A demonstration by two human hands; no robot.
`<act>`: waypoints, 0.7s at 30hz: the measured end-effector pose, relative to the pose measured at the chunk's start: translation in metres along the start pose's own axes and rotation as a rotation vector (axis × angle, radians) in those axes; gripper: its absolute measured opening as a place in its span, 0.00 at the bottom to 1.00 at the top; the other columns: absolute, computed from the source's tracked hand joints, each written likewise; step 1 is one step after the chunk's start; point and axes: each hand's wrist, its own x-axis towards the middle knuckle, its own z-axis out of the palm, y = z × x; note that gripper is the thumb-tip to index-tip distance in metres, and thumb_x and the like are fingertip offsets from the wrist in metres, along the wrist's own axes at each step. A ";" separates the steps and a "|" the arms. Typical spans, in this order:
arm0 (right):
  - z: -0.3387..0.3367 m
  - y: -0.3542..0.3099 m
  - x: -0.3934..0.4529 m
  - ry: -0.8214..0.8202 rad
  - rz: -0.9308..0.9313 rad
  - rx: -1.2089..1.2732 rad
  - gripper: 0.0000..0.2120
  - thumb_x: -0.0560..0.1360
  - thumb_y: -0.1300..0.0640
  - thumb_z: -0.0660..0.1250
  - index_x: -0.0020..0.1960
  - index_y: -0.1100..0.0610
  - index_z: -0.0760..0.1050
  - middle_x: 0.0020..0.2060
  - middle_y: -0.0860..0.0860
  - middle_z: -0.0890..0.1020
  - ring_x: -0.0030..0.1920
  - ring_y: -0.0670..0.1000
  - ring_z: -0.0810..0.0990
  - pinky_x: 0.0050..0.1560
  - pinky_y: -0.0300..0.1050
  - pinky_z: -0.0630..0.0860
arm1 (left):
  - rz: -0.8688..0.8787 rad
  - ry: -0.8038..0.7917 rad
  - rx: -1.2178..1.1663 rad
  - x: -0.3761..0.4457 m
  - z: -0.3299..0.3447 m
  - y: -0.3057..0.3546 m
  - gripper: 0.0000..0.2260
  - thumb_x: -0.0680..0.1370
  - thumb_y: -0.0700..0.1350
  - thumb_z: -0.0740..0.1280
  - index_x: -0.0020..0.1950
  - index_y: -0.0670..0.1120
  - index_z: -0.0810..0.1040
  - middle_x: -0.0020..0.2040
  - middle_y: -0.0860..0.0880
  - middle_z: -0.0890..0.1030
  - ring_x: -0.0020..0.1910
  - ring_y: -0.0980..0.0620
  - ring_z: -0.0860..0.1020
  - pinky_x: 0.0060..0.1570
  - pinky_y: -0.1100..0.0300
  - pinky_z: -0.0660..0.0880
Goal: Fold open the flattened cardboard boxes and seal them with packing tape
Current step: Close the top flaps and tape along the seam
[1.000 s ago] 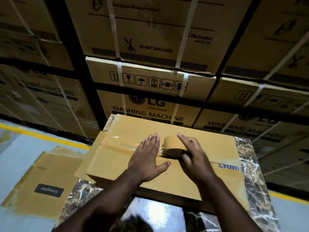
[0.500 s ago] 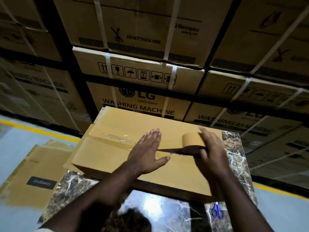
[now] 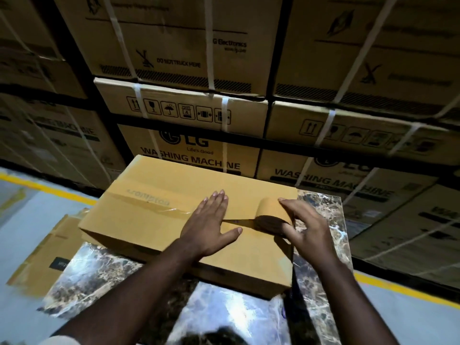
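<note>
Crompton cardboard box (image 3: 154, 220) lies on marble tabletop (image 3: 321, 212), clear tape over its seam. Left hand (image 3: 207, 225) flat, pressing tape down. Right hand (image 3: 307, 229) grips tape roll (image 3: 270, 211) at box's right end. Flattened boxes (image 3: 44, 250) on floor left.

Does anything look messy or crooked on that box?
A little. The clear tape strip along the seam of the box looks wrinkled near the left hand rather than flat. The right hand holds the tape roll close to the box's right edge. Nothing looks torn or spilled.
</note>
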 end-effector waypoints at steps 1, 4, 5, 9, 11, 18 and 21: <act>0.003 -0.001 0.001 -0.004 -0.054 -0.015 0.33 0.72 0.65 0.74 0.74 0.43 0.76 0.65 0.44 0.79 0.64 0.44 0.77 0.64 0.47 0.76 | 0.018 -0.014 0.014 0.002 0.001 0.011 0.45 0.78 0.74 0.50 0.85 0.49 0.41 0.84 0.52 0.38 0.83 0.54 0.37 0.82 0.50 0.41; 0.020 -0.012 0.007 -0.095 -0.098 -0.004 0.40 0.71 0.69 0.67 0.78 0.41 0.71 0.70 0.48 0.75 0.68 0.53 0.74 0.67 0.50 0.73 | 0.079 -0.036 -0.057 0.005 0.010 0.052 0.48 0.76 0.76 0.53 0.85 0.50 0.41 0.84 0.53 0.38 0.82 0.55 0.37 0.82 0.51 0.42; 0.020 -0.011 0.007 -0.121 -0.120 -0.023 0.43 0.70 0.70 0.66 0.79 0.38 0.68 0.71 0.48 0.74 0.69 0.54 0.74 0.67 0.51 0.73 | 0.068 -0.029 -0.092 0.006 0.012 0.060 0.49 0.75 0.77 0.54 0.85 0.51 0.41 0.84 0.54 0.38 0.82 0.56 0.36 0.82 0.52 0.42; -0.020 0.015 -0.005 -0.060 -0.019 -0.052 0.41 0.71 0.70 0.72 0.72 0.35 0.66 0.70 0.48 0.76 0.66 0.54 0.77 0.60 0.45 0.72 | 0.053 -0.012 -0.056 0.006 0.013 0.052 0.49 0.74 0.78 0.54 0.85 0.52 0.40 0.84 0.56 0.37 0.82 0.58 0.37 0.82 0.53 0.42; -0.039 0.026 -0.012 -0.040 -0.116 -0.075 0.35 0.68 0.69 0.78 0.67 0.44 0.71 0.68 0.50 0.79 0.65 0.54 0.78 0.59 0.39 0.70 | 0.067 -0.001 -0.054 0.006 0.012 0.048 0.48 0.75 0.78 0.55 0.85 0.53 0.40 0.84 0.57 0.38 0.82 0.59 0.37 0.81 0.55 0.41; -0.055 0.036 -0.009 0.015 -0.294 -0.207 0.17 0.70 0.61 0.75 0.58 0.52 0.85 0.63 0.49 0.82 0.61 0.53 0.79 0.59 0.53 0.73 | 0.065 -0.021 -0.021 0.008 0.014 0.050 0.48 0.75 0.78 0.53 0.85 0.54 0.41 0.84 0.58 0.37 0.81 0.60 0.37 0.82 0.52 0.43; -0.060 0.060 -0.014 0.020 -0.269 -0.270 0.21 0.65 0.66 0.75 0.55 0.50 0.87 0.60 0.46 0.84 0.55 0.54 0.78 0.55 0.51 0.71 | 0.073 -0.023 -0.014 0.008 0.014 0.050 0.47 0.75 0.79 0.51 0.85 0.54 0.40 0.84 0.57 0.37 0.81 0.60 0.36 0.82 0.52 0.43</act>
